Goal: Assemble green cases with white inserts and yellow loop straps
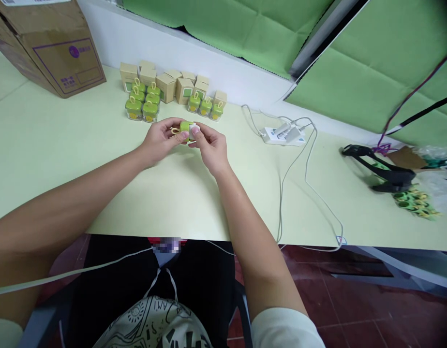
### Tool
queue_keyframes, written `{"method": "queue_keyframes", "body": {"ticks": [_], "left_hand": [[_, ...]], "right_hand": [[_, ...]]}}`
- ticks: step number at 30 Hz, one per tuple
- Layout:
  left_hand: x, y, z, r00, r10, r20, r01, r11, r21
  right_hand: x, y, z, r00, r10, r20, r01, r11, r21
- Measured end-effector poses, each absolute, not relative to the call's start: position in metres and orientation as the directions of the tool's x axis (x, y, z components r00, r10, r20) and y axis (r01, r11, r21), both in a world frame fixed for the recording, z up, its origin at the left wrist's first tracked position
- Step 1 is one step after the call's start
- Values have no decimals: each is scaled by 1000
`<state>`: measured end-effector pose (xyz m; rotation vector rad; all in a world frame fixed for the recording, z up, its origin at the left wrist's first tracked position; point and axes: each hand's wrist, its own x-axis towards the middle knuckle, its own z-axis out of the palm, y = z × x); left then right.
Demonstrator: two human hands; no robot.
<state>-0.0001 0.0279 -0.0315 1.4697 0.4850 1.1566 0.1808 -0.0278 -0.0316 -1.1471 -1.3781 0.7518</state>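
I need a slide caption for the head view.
Left hand and right hand hold one small green-capped clear jar over a pale green table.

Small green-lidded jar (pixel 187 128) with yellow loop, lying sideways, pinched between fingers (pixel 182 137) above the table

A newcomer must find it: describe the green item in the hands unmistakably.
On the pale green table, right of the big cardboard box, tan boxes and green-lidded jars stand by the wall. In front of them, the left hand and right hand pinch a single jar, the only one held apart from the group.
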Motion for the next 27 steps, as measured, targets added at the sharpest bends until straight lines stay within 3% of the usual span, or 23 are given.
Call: {"method": "queue_keyframes", "body": {"ticks": [6,17,27], "left_hand": [[1,22,-28,464,833,301,-360,-134,923],[0,15,-20,514,807,291,-355,-109,929],[-2,18,-17,539,788,297,-366,-98,925]], "right_hand": [[180,-31,-27,61,925,375,295,342,-892],[176,-43,-18,41,903,427,424,371,-826],[168,-39,-26,139,904,405,318,347,-882]]}}
